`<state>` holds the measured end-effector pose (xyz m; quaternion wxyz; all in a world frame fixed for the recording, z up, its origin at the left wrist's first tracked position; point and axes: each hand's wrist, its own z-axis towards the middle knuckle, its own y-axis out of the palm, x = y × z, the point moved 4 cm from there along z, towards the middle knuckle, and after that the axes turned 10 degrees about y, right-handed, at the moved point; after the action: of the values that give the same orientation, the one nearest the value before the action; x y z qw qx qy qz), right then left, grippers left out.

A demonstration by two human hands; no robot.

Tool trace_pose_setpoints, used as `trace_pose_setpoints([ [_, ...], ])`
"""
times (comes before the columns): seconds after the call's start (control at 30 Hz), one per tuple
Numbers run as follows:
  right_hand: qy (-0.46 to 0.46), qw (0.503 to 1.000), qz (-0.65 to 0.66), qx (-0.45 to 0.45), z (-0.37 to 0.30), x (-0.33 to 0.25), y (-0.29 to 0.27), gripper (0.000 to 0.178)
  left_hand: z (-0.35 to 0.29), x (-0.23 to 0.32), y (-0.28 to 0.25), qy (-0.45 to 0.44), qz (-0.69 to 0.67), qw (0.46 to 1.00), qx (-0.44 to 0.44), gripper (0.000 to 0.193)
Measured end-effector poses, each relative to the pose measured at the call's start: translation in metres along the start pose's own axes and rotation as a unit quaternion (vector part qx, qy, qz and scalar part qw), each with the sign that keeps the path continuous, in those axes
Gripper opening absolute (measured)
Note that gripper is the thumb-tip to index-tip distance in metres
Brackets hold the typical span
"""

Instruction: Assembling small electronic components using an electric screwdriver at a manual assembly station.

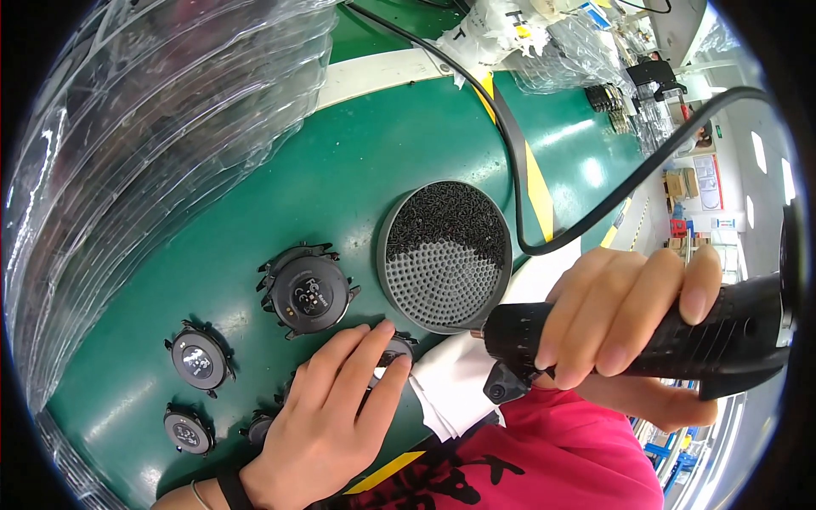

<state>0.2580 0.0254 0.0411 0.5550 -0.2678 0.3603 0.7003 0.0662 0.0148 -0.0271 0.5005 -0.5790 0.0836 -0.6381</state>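
Note:
My right hand point(629, 314) is wrapped around a black electric screwdriver point(510, 331), its thin bit pointing left at the near rim of a round grey dish point(442, 280). Small black screws point(450, 212) heap over the dish's far part, and holes cover its floor. My left hand point(327, 416) reaches in from the lower edge, with fingers and thumb around a dark round watch case point(395, 350) that they partly hide. Beyond my left hand sits a larger watch case point(308, 291), back up. Farther left lie two others, an upper one point(200, 357) and a lower one point(188, 429).
Stacked clear plastic trays point(170, 110) fill the left side. A thick black cord point(586, 223) loops past the dish. White cloth or paper point(455, 382) lies under the screwdriver. A white plastic bag point(484, 38) and more clear trays point(569, 59) stand at the back of the green table point(357, 153).

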Motion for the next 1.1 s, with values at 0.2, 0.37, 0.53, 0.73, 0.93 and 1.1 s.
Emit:
trace_pose_setpoints([
  [0.2,0.019,0.999,0.030,-0.015,-0.005,0.004,0.010,0.054,-0.006,-0.002,0.000,-0.005,-0.002,1.000,0.008,0.043],
  [0.37,0.068,0.992,0.046,-0.092,-0.005,0.013,0.019,0.053,-0.009,-0.003,0.001,0.001,0.003,1.000,0.016,0.043],
  [0.53,0.076,0.992,0.026,-0.096,-0.007,0.015,0.023,0.052,-0.010,-0.003,0.001,0.003,0.018,1.000,0.015,0.044],
  [0.73,0.086,0.991,0.003,-0.104,-0.011,0.015,0.035,0.051,-0.014,-0.004,0.000,0.009,0.028,0.999,0.017,0.043],
  [0.93,0.128,0.990,-0.001,-0.058,-0.013,0.012,0.060,0.015,-0.022,-0.004,-0.002,0.013,0.031,0.999,0.007,0.036],
  [1.1,0.131,0.989,0.026,-0.061,-0.010,0.014,0.066,0.014,-0.027,-0.003,-0.006,0.044,0.067,0.997,-0.004,0.031],
])
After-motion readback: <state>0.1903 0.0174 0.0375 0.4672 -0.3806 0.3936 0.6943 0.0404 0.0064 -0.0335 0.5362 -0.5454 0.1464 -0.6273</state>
